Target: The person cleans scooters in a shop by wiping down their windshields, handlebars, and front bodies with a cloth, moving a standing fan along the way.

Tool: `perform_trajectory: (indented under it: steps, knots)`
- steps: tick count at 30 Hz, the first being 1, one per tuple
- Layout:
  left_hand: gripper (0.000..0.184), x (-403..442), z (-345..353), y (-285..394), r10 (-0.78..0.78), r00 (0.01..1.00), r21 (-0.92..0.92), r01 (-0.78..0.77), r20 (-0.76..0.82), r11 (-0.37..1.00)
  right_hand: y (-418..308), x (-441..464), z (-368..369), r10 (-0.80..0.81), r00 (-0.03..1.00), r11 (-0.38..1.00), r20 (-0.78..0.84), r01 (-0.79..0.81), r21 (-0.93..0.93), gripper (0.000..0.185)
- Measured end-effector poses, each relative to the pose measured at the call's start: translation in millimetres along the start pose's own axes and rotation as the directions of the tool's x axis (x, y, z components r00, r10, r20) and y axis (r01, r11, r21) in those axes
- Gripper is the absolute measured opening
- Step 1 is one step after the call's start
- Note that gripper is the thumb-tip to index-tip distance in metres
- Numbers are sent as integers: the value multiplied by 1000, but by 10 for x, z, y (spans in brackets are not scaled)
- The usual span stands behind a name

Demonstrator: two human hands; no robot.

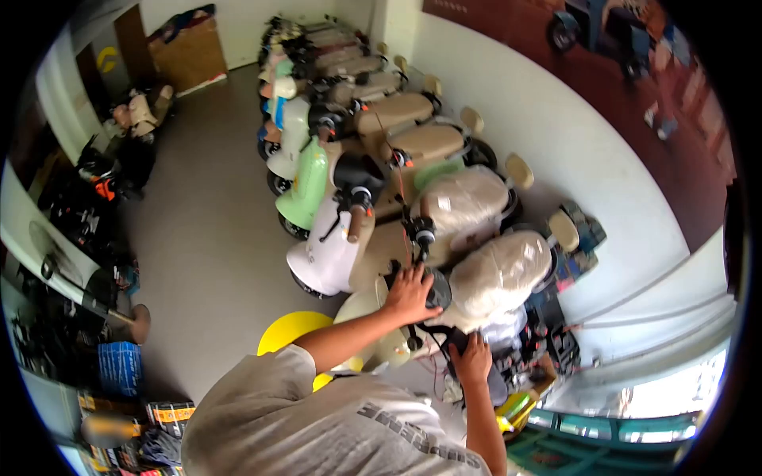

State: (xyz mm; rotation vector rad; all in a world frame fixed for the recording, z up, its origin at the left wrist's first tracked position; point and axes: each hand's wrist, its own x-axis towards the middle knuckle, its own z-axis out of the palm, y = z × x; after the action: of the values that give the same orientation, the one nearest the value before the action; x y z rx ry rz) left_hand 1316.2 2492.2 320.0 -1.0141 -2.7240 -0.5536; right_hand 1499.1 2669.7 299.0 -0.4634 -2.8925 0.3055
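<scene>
In the head view, the nearest scooter [475, 295] stands right in front of me, touching distance from both hands, its long axis running crosswise from the pale front [359, 314] on my left to the plastic-wrapped seat [508, 266] on my right, slanting a little away. My left hand [409, 295] is the farther out of the two and the nearer to that front; its fingers are spread by the dark round part [437, 290], the thumb along its near side. My right hand [474, 361], closer to my body, lies with bent fingers on a dark piece [459, 341] just below the seat. I can't tell whether either hand is clamped or merely resting, since my palms face away and the undersides are hidden. My left forearm covers part of the front, my grey shirt [317, 420] cuts off the floor below, and the thin cables [435, 373] between my arms are too blurred to trace.
</scene>
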Motion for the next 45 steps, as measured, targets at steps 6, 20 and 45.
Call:
perform_trajectory:
  steps: [6,20,45]
  knots:
    - [81,14,121,-1,-4,1000,24,4,16,1000,5,-248,-73,-22,995,997,-95,29,75,68]
    - [78,114,62,-37,76,996,66,-80,56,995,205,-667,-56,85,991,996,-105,-80,47,75]
    - [78,58,76,-26,42,999,47,-42,5,998,-137,-450,188,-357,934,880,22,344,-328,62]
